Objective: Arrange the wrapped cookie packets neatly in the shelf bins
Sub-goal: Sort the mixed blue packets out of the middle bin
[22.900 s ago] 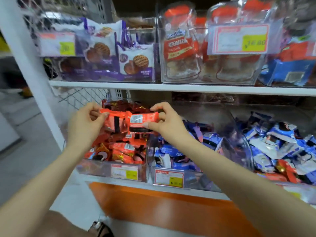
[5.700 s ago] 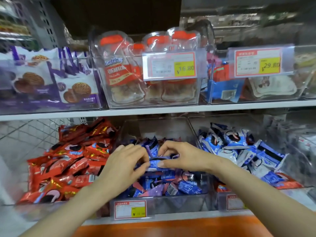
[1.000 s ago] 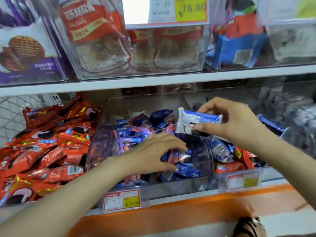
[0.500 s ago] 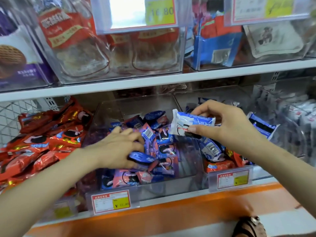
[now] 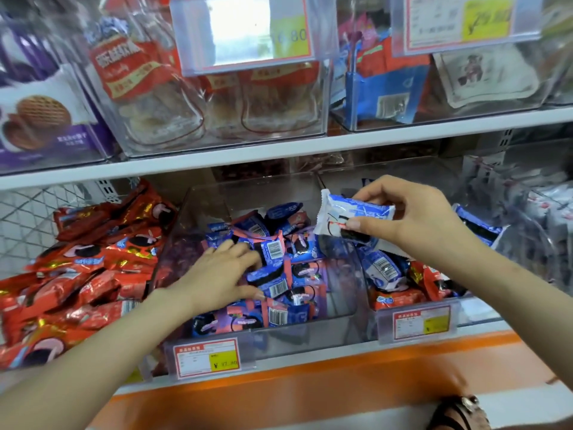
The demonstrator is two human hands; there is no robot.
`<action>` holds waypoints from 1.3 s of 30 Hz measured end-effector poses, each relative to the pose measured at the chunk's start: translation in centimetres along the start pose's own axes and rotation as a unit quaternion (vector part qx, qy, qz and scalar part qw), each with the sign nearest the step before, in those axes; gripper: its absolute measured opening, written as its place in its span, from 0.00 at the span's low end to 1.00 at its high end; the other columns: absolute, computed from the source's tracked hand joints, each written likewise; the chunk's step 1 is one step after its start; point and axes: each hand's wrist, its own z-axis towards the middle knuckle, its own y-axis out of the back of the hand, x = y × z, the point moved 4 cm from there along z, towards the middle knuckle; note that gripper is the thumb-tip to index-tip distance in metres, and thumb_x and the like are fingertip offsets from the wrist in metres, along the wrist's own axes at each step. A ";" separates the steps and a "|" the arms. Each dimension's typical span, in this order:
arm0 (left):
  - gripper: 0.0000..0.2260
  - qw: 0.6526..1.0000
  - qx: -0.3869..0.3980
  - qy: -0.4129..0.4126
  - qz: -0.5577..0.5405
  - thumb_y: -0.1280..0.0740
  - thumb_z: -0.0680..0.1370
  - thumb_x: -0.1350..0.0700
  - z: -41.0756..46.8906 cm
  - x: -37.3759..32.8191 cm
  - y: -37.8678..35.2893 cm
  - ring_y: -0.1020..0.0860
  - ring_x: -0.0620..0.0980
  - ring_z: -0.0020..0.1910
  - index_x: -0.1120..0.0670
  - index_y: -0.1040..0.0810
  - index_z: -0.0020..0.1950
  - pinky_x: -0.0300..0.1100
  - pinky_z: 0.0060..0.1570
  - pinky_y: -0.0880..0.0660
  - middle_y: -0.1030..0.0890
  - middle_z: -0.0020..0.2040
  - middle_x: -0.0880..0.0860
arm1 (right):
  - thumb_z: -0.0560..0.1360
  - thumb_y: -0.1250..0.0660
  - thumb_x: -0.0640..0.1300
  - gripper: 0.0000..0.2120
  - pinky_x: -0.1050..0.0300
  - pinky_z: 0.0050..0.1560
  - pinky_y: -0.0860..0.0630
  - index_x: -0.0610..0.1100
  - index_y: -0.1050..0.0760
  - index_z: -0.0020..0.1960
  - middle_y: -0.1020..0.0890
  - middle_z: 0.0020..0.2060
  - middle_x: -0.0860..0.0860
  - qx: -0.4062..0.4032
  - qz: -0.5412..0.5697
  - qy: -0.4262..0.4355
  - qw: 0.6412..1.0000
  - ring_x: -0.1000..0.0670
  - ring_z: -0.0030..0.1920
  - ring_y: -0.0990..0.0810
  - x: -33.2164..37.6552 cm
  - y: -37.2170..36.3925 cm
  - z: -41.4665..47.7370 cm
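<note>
With the white-and-blue packet [image 5: 353, 220] pinched only between right hand [image 5: 415, 221] thumb and fingertips above the wall shared by middle bin [image 5: 310, 336] and right bin [image 5: 474, 310], left hand [image 5: 223, 274] laid flat, straight-fingered, on the purple packets [image 5: 299, 271], liable to slip into the wrong bin.

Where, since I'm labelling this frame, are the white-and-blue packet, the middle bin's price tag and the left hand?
white-and-blue packet [image 5: 341, 212]: head view, centre of its wrapper.
middle bin's price tag [image 5: 206, 356]: head view, centre of the label.
left hand [image 5: 221, 276]: head view, back of the hand.
</note>
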 end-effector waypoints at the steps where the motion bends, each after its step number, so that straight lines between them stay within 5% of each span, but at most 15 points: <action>1: 0.38 0.999 0.014 -0.004 -0.044 0.54 0.62 0.20 -0.1 0.2 -0.1 0.33 0.45 0.58 0.45 0.28 0.57 0.42 0.53 0.36 0.28 0.57 0.44 | 0.65 0.24 0.49 0.10 0.52 0.47 0.26 0.53 0.23 0.43 0.18 0.42 0.52 0.002 -0.002 -0.002 1.000 0.49 0.44 0.21 -0.1 0.0 0.0; 3: 0.39 0.991 -0.040 0.015 -0.129 0.55 0.61 0.19 -0.2 0.8 0.4 0.30 0.45 0.57 0.44 0.25 0.53 0.45 0.57 0.33 0.26 0.54 0.44 | 0.65 0.24 0.49 0.10 0.53 0.47 0.26 0.53 0.23 0.44 0.18 0.42 0.52 0.001 -0.002 -0.004 1.000 0.50 0.45 0.21 -0.4 0.0 0.2; 6: 0.16 0.970 -0.174 0.061 -0.160 0.38 0.77 0.42 -0.2 1.5 1.9 0.29 0.50 0.61 0.50 0.25 0.57 0.46 0.59 0.32 0.24 0.57 0.49 | 0.67 0.25 0.48 0.10 0.64 0.39 0.27 0.51 0.22 0.46 0.18 0.42 0.51 -0.009 0.000 -0.011 1.000 0.51 0.41 0.21 -0.4 -0.2 0.4; 8: 0.15 0.963 -0.200 0.074 -0.165 0.35 0.78 0.53 0.5 1.1 2.0 0.31 0.53 0.65 0.52 0.28 0.64 0.45 0.62 0.34 0.26 0.63 0.52 | 0.68 0.25 0.47 0.10 0.72 0.32 0.30 0.49 0.22 0.48 0.19 0.42 0.51 -0.012 -0.002 -0.014 1.000 0.51 0.38 0.21 -0.4 -0.6 0.6; 12: 0.26 0.973 -0.100 0.027 -0.208 0.37 0.78 0.46 2.5 -1.2 1.2 0.39 0.50 0.70 0.46 0.40 0.73 0.44 0.64 0.41 0.33 0.71 0.51 | 0.70 0.27 0.47 0.08 0.75 0.35 0.32 0.50 0.22 0.47 0.20 0.42 0.51 -0.012 -0.014 -0.018 1.000 0.60 0.38 0.24 -0.5 -1.3 0.9; 16: 0.26 0.998 -0.029 0.044 -0.023 0.38 0.76 0.41 3.9 -1.5 0.7 0.40 0.51 0.70 0.44 0.38 0.72 0.48 0.65 0.44 0.34 0.71 0.49 | 0.70 0.27 0.47 0.07 0.75 0.34 0.32 0.50 0.23 0.47 0.20 0.43 0.52 -0.017 -0.015 -0.018 1.000 0.58 0.39 0.24 -0.5 -1.2 0.9; 20: 0.24 0.992 -0.066 0.103 0.040 0.35 0.76 0.46 4.7 -2.0 1.9 0.36 0.55 0.68 0.49 0.35 0.69 0.49 0.63 0.39 0.31 0.67 0.53 | 0.70 0.27 0.47 0.09 0.73 0.32 0.32 0.48 0.22 0.49 0.21 0.42 0.50 -0.059 -0.034 -0.036 0.997 0.59 0.35 0.25 -1.8 0.4 0.6; 27: 0.10 0.916 -0.303 -0.017 -0.263 0.37 0.78 0.54 3.7 -8.3 8.7 0.24 0.50 0.57 0.50 0.24 0.59 0.46 0.55 0.28 0.20 0.56 0.49 | 0.69 0.26 0.47 0.10 0.64 0.34 0.33 0.48 0.26 0.45 0.24 0.37 0.53 -0.133 -0.027 -0.067 0.988 0.55 0.35 0.28 -4.2 4.6 -1.2; 29: 0.11 0.907 -0.297 -0.074 -0.289 0.36 0.78 0.54 3.9 -10.4 9.4 0.26 0.47 0.58 0.50 0.26 0.60 0.44 0.57 0.30 0.22 0.58 0.47 | 0.69 0.26 0.46 0.12 0.67 0.34 0.33 0.49 0.27 0.48 0.24 0.38 0.51 -0.143 -0.021 -0.066 0.987 0.55 0.37 0.27 -4.9 5.7 -1.7; 33: 0.22 0.946 -0.206 -0.086 -0.237 0.32 0.75 0.47 5.8 -13.3 8.3 0.34 0.48 0.66 0.50 0.33 0.66 0.44 0.63 0.37 0.29 0.66 0.47 | 0.70 0.27 0.43 0.15 0.64 0.39 0.32 0.49 0.29 0.54 0.25 0.40 0.54 -0.180 -0.019 -0.083 0.980 0.52 0.43 0.26 -6.4 8.2 -2.7; 39: 0.34 0.960 -0.172 -0.161 -0.148 0.31 0.72 0.43 7.5 -15.6 7.6 0.45 0.46 0.72 0.43 0.43 0.74 0.42 0.65 0.47 0.43 0.74 0.46 | 0.71 0.27 0.43 0.15 0.61 0.41 0.36 0.43 0.32 0.49 0.26 0.41 0.51 -0.258 -0.069 -0.101 0.958 0.50 0.43 0.28 -9.2 10.8 -2.7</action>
